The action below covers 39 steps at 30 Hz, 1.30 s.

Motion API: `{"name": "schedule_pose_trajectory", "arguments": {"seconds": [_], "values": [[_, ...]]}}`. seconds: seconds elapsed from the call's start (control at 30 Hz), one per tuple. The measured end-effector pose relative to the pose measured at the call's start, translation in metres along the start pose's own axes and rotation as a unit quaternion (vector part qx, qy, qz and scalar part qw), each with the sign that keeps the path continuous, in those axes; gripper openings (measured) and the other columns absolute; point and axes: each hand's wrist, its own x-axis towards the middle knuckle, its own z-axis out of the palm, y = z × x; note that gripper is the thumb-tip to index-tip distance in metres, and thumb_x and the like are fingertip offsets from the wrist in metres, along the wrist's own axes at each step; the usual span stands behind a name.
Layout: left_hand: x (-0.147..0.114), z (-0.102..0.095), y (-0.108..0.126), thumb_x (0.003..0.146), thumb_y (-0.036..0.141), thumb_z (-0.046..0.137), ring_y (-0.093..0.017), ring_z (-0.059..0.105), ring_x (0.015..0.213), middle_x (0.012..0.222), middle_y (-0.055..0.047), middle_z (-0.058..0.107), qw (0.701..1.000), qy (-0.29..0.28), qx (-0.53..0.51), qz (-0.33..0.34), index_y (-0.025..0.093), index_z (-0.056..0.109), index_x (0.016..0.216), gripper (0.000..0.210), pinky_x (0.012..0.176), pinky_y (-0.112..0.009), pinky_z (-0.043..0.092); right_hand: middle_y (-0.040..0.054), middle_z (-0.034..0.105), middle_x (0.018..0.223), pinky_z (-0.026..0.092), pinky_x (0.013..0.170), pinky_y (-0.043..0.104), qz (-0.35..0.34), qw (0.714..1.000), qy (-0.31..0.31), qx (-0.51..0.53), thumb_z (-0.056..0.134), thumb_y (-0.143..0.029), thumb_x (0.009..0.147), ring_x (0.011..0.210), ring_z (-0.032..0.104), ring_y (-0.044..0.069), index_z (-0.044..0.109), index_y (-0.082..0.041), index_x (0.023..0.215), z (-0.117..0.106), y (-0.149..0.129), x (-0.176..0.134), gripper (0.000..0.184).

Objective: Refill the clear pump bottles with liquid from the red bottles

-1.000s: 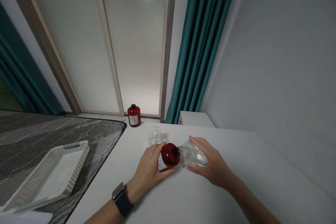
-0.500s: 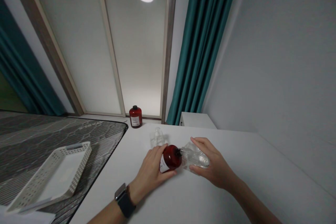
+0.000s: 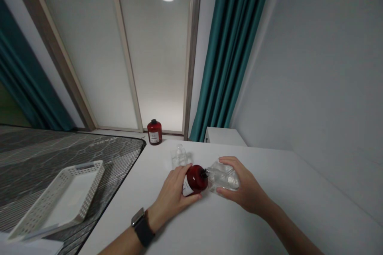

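My left hand (image 3: 175,191), with a dark watch on its wrist, is closed around a dark red bottle (image 3: 196,178) with a white label. The bottle is tipped to the right, its black neck meeting the mouth of a clear bottle (image 3: 223,177). My right hand (image 3: 243,185) grips that clear bottle by its base end, thumb on the near side and fingers on the far side. Whether the two mouths touch I cannot tell. Behind my left hand, another clear bottle (image 3: 178,156) is on the white table (image 3: 191,227), partly hidden.
A second red bottle (image 3: 154,132) with a black cap stands upright at the table's far left corner. To the left, a white perforated basket (image 3: 60,199) lies on a grey patterned surface (image 3: 119,147). A white cabinet (image 3: 226,136) stands beyond the far edge, by the teal curtain (image 3: 233,48).
Both hands keep their grips. The clear bottle in my right hand has shifted slightly; the red bottle is almost where it was.
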Motion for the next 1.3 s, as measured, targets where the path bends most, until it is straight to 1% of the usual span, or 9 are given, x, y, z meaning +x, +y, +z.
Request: {"name": "schedule_pose_trajectory", "arguments": {"seconds": [0.33, 0.63, 0.8, 0.97, 1.3], "values": [[-0.0007, 0.0014, -0.0013, 0.077, 0.046, 0.078, -0.035, 0.059, 0.118, 0.132, -0.018, 0.060, 1.000, -0.005, -0.014, -0.006, 0.020, 0.039, 0.142, 0.080, 0.099, -0.050, 0.048, 0.0124, 0.061, 0.124, 0.053, 0.100, 0.044, -0.034, 0.999, -0.004, -0.019, 0.079, -0.020, 0.073, 0.118, 0.061, 0.028, 0.048, -0.025, 0.124, -0.0038, 0.0016, 0.0015, 0.059], [-0.0008, 0.0016, 0.0003, 0.076, 0.045, 0.079, -0.034, 0.060, 0.118, 0.132, -0.016, 0.061, 1.000, 0.007, -0.022, -0.010, 0.021, 0.042, 0.142, 0.080, 0.099, -0.049, 0.050, 0.0123, 0.061, 0.125, 0.053, 0.101, 0.045, -0.032, 0.999, -0.013, -0.021, 0.079, -0.020, 0.072, 0.118, 0.061, 0.028, 0.049, -0.025, 0.124, -0.0052, 0.0002, 0.0025, 0.060], [-0.0007, 0.0013, 0.0007, 0.075, 0.040, 0.080, -0.034, 0.059, 0.121, 0.134, -0.017, 0.060, 1.000, -0.004, -0.023, -0.014, 0.020, 0.040, 0.142, 0.081, 0.101, -0.051, 0.048, 0.0124, 0.061, 0.126, 0.053, 0.101, 0.045, -0.030, 0.999, -0.015, -0.019, 0.079, -0.020, 0.072, 0.120, 0.061, 0.028, 0.049, -0.025, 0.124, -0.0061, 0.0015, 0.0021, 0.060], [-0.0007, 0.0011, 0.0018, 0.075, 0.038, 0.080, -0.034, 0.058, 0.121, 0.135, -0.017, 0.059, 0.999, -0.001, -0.029, -0.015, 0.020, 0.040, 0.141, 0.079, 0.102, -0.051, 0.048, 0.0125, 0.062, 0.126, 0.053, 0.101, 0.045, -0.025, 0.999, -0.018, -0.020, 0.078, -0.021, 0.073, 0.119, 0.061, 0.027, 0.049, -0.025, 0.124, -0.0059, -0.0002, 0.0029, 0.059], [-0.0006, 0.0002, 0.0028, 0.075, 0.042, 0.080, -0.035, 0.059, 0.121, 0.134, -0.017, 0.060, 0.999, 0.005, -0.030, -0.017, 0.020, 0.042, 0.142, 0.079, 0.102, -0.052, 0.048, 0.0129, 0.062, 0.125, 0.053, 0.101, 0.046, -0.032, 0.999, -0.015, -0.012, 0.078, -0.022, 0.074, 0.119, 0.061, 0.028, 0.051, -0.024, 0.123, -0.0072, -0.0012, 0.0039, 0.056]]}}
